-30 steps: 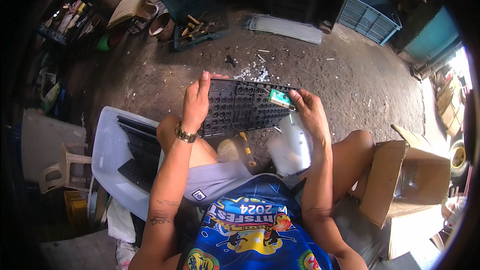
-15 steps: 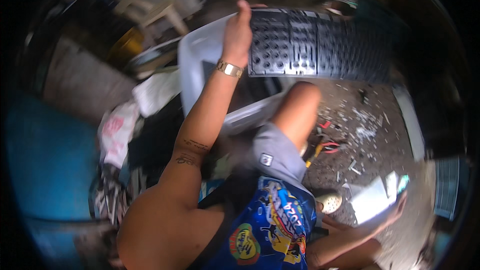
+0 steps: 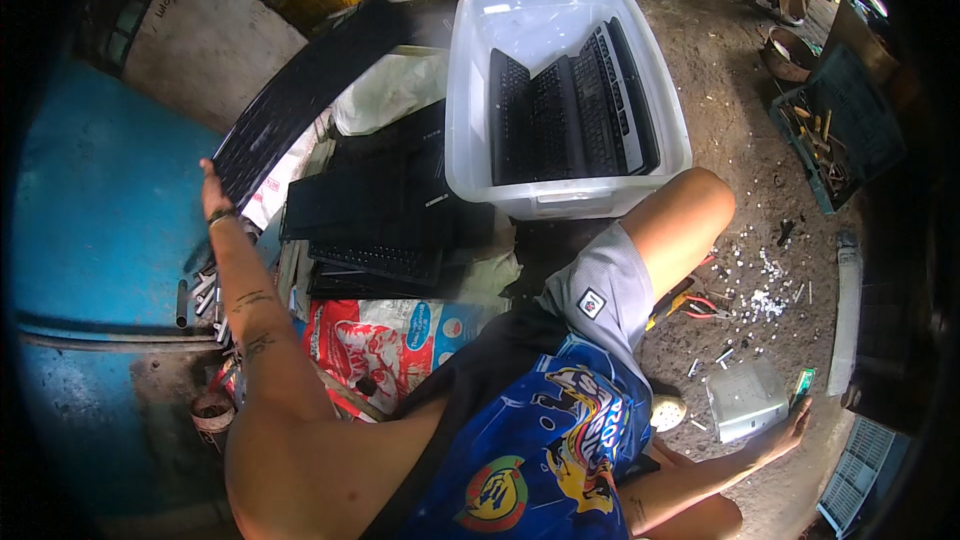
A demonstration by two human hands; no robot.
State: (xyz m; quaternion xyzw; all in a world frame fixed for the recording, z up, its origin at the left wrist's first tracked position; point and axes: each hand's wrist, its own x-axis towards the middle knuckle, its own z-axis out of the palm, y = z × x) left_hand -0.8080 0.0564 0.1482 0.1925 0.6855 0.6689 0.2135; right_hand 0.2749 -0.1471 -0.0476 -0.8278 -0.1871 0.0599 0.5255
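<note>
This was a rough salvage workshop with a bare, gritty concrete floor (image 3: pixel 760 190). The clear plastic bin (image 3: pixel 470 90) held discarded keyboards (image 3: pixel 570 110); left of it lay a stack of more black keyboards (image 3: pixel 370 220). Right of the bin stood a green crate (image 3: pixel 850 120) of rusty metal parts, with white fragments (image 3: pixel 765 295) scattered below it.

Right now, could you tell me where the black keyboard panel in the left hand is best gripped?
Probably at its near short end, coming from below, where the left hand already grips it. The black keyboard panel is long and thin and slants up and away over the pile of keyboards; a second hand mid-length would steady it.
</note>
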